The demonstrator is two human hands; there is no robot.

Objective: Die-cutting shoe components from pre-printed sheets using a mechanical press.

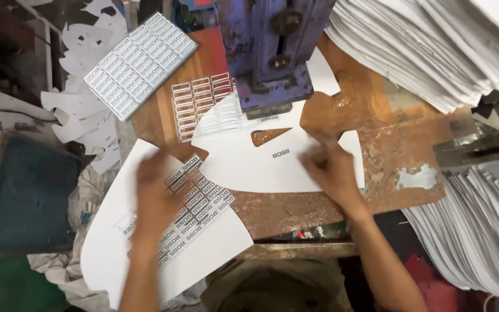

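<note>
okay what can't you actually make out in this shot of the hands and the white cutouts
Head view only:
- Left hand: motion-blurred, so its grip on the label sheet is unclear.
- Right hand: fingers blurred on the white cutout.
- Blue press: top cut off by the frame's edge.
- Paper stacks: run beyond the frame.

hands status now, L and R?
Left hand: blurred, lying flat on the sheet of printed labels; no grip can be told.
Right hand: fingers pressed down on the white cut piece below the blue press; not clearly gripping.
</note>
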